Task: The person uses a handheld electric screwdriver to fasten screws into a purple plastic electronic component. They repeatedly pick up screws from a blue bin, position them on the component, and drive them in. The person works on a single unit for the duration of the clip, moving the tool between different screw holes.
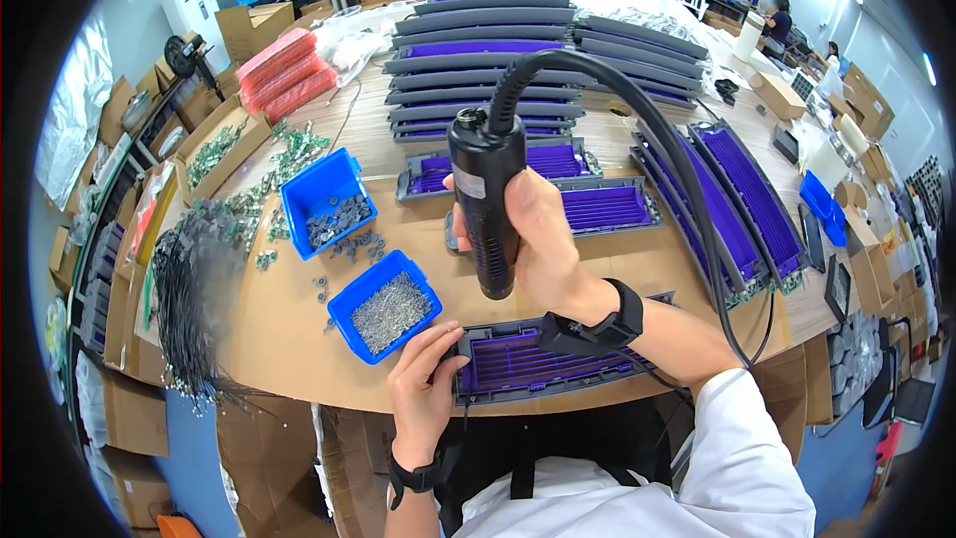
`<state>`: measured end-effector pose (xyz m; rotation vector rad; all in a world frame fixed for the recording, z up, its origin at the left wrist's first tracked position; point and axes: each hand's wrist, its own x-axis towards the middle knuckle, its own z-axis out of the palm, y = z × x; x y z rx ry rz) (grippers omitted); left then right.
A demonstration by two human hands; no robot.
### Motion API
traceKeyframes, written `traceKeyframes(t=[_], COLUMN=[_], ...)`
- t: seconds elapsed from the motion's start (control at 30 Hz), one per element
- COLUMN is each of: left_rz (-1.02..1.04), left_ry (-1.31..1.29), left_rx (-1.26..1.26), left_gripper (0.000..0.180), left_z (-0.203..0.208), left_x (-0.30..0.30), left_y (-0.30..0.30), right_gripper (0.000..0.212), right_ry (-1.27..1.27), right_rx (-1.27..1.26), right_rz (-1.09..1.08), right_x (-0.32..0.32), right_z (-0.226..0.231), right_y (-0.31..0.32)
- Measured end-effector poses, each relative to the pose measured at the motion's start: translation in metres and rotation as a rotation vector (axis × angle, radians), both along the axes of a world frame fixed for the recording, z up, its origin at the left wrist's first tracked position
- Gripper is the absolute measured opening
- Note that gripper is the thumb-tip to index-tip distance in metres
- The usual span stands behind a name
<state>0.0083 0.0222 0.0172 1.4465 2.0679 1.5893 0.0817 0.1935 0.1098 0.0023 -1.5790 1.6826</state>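
- A black screwdriver (488, 201) is grasped upright by the right hand (538, 239).
- The near grey-purple panel (528, 361) is pinned at its left end by the left hand (423, 389).
- A blue screw bin (385, 305) lies just left.

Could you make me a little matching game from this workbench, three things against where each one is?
Things:
1. black electric screwdriver
2. grey and purple panel
3. blue bin of small screws

Places:
A. under the left hand at the table's near edge
B. gripped upright in the right hand
C. on the table, left of the hands

Pairs: 1-B, 2-A, 3-C
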Motion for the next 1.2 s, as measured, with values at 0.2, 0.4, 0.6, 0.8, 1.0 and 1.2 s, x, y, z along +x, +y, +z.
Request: traceKeyframes(t=[0.2,0.4,0.6,0.8,1.0,1.2], left_rz=[-0.010,-0.024,-0.016,-0.012,0.000,0.001], left_ry=[0.011,-0.001,0.022,0.023,0.017,0.004], left_rx=[0.013,0.047,0.055,0.061,0.051,0.062], left_gripper=[0.033,0.034,0.035,0.035,0.036,0.035], left_z=[-0.001,-0.006,-0.006,-0.010,-0.008,-0.010], left_x=[-0.001,-0.003,-0.004,-0.005,-0.004,-0.004], left_y=[0.000,-0.003,-0.001,0.000,-0.001,0.000], right_gripper=[0.067,0.076,0.039,0.030,0.030,0.029], right_ry=[-0.016,0.010,0.073,0.078,0.071,0.059], right_rx=[-0.050,-0.042,0.117,0.009,-0.046,-0.046], right_rz=[0.113,0.159,-0.033,-0.032,-0.015,-0.023], right_x=[0.005,0.008,0.005,0.002,0.002,0.000], right_z=[-0.001,0.006,0.003,0.004,0.003,0.001], right_y=[0.002,-0.019,-0.020,-0.024,-0.025,-0.025])
